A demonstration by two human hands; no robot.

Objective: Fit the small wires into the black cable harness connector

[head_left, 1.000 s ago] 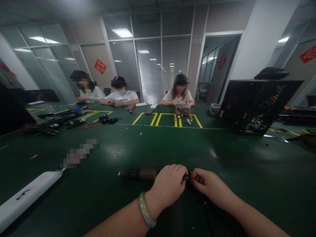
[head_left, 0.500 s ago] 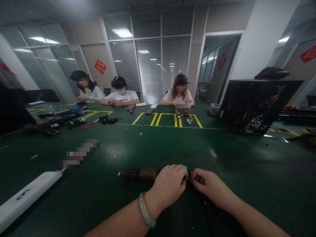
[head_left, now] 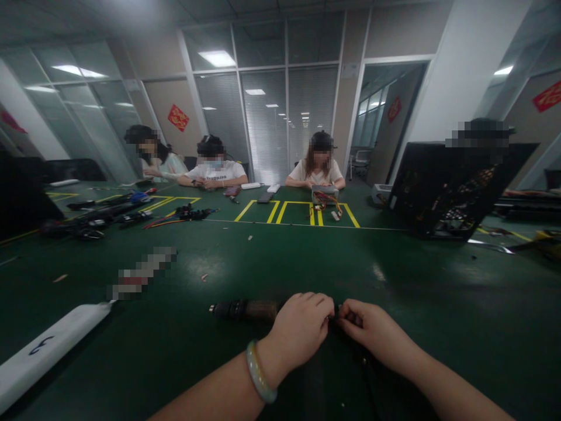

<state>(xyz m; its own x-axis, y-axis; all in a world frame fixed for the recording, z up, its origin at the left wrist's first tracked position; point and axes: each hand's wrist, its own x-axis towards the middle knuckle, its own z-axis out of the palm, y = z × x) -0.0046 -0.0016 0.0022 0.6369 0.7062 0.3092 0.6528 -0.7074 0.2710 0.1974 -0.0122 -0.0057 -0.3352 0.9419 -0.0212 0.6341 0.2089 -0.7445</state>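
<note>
A dark electric screwdriver [head_left: 258, 310] lies crosswise near the table's front, its metal tip pointing left. My left hand [head_left: 304, 324] is wrapped over its right part and hides that part. Close to the tool's right end, my right hand [head_left: 366, 327] has its fingers pinched on a dark part, perhaps the cord end; the small gap between the hands shows only a bit of black. A dark cord [head_left: 364, 361] runs down below my right hand. Around my left wrist is a pale green bangle [head_left: 262, 373].
A white power strip [head_left: 56, 351] lies at the left. Dark cable bundles [head_left: 184, 213] are further back. A black computer case [head_left: 456, 190] stands at the right. Across the green table [head_left: 272, 257], people sit, one behind a power supply with coloured wires [head_left: 325, 193].
</note>
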